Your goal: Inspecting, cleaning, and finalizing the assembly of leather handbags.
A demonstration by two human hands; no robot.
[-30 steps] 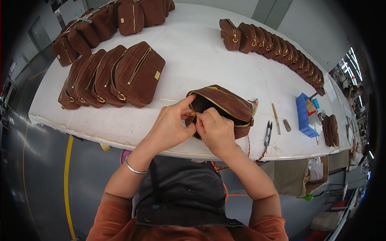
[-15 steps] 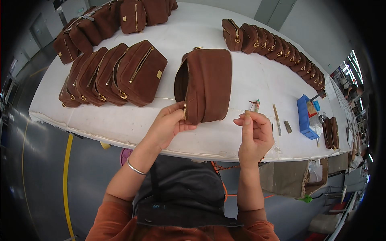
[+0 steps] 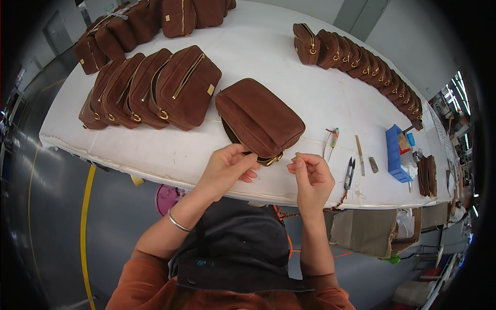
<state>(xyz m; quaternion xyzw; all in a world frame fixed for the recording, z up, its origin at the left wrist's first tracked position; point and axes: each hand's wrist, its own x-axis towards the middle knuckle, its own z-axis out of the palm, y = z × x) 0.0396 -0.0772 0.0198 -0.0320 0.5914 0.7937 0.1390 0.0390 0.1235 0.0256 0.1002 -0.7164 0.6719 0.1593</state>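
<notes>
A brown suede zip bag (image 3: 258, 114) lies tilted on the white table in front of me, its zipper side turned toward me. My left hand (image 3: 226, 169) is closed on the bag's near edge, thumb and fingers pinching the zipper's border. Just right of the bag's gold ring and zipper end (image 3: 275, 159), my right hand (image 3: 315, 181) is raised with thumb and forefinger pressed together. Whatever sits in that pinch is too small to make out. The right fingertips look close to the gold ring but apart from it.
Similar brown bags (image 3: 188, 90) stand in a row at left, with more behind. Another row (image 3: 361, 64) curves along the far right. Right of my hand lie thread snips (image 3: 350, 173), a green-tipped tool (image 3: 335, 137), a thin stick (image 3: 359, 155), a small block (image 3: 373, 165) and a blue bin (image 3: 398, 160).
The bag has turned from upright to tilted, its zipper end swinging toward me and rightward. My right hand has moved left, nearer the bag, uncovering the snips.
</notes>
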